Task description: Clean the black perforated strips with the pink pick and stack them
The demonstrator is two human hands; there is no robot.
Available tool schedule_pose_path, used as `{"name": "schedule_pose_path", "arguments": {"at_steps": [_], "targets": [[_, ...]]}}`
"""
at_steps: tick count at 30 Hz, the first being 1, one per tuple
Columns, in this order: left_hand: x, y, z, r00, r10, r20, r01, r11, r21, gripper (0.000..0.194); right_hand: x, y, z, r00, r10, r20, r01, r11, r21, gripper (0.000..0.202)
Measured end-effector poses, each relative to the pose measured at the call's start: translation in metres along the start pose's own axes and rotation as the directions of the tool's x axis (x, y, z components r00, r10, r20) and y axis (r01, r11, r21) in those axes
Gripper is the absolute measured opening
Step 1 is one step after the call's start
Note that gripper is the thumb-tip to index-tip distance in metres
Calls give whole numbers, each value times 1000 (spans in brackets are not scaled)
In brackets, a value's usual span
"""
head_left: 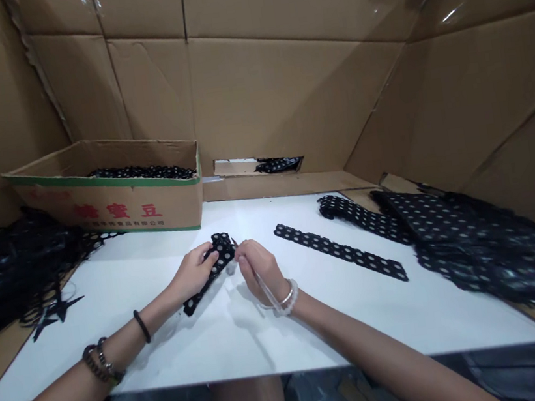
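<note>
My left hand (194,274) is closed on a short black dotted strip (208,287), thumb and fingers pinching it near its upper end against the white tabletop. My right hand (261,268) grips a slim pen-like tool (265,287) with a pale, see-through shaft. Its dark pointed tip is beside the strip's upper right corner; whether it touches cannot be told. To the right of my right hand, a longer black dotted strip (340,251) lies flat and slanted on the white table (286,343).
At the back left, an open cardboard box (115,204) holds black dotted pieces. Black scraps (15,273) are heaped at the left edge. On the right lie a curled dotted strip (363,217) and a large dotted pile (480,245). Cardboard walls (283,93) enclose the table.
</note>
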State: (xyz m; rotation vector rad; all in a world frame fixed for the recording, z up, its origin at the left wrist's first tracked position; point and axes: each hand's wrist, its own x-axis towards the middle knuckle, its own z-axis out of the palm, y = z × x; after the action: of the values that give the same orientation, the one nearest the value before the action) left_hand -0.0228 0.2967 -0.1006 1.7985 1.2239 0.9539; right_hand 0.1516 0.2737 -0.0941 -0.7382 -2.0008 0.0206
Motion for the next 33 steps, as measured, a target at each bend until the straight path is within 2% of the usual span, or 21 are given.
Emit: {"name": "schedule_pose_path", "arguments": {"at_steps": [2,5,8,10,13,14,16,19,23,27,33], "targets": [[-1,3,1,1000,2,2,-2,1000,-17,22,3,0,5,999,29,45,-29,1000,-4,17],[-4,8,1,998,41,45,-39,999,-38,23,4,3,10,985,136,108,-139,990,22,18],[-5,13,1,993,84,89,-80,996,-51,24,3,5,10,972,213,96,-220,973,70,20],[-4,14,-1,997,32,75,-27,998,-57,23,2,5,8,969,245,37,-248,963,106,19],[-2,15,-6,987,-132,90,141,985,-96,19,0,2,4,971,232,-48,-223,963,152,20],[-1,14,-7,981,-171,96,181,978,-106,19,0,1,2,978,207,-33,-199,966,166,20],[-1,14,-10,975,-209,81,217,970,-106,20,-1,-2,1,982,175,68,-185,963,197,17],[-1,14,-12,965,-248,87,255,964,-73,15,0,-7,0,948,219,230,-268,940,212,11],[-2,12,-11,958,-260,121,269,960,-72,10,1,-10,2,910,280,306,-349,915,200,7],[0,8,-10,971,-221,89,228,971,-69,8,1,-11,3,910,256,326,-333,920,208,6],[2,5,-9,982,-175,76,181,980,-80,11,2,-10,5,948,134,288,-176,976,126,7]]}}
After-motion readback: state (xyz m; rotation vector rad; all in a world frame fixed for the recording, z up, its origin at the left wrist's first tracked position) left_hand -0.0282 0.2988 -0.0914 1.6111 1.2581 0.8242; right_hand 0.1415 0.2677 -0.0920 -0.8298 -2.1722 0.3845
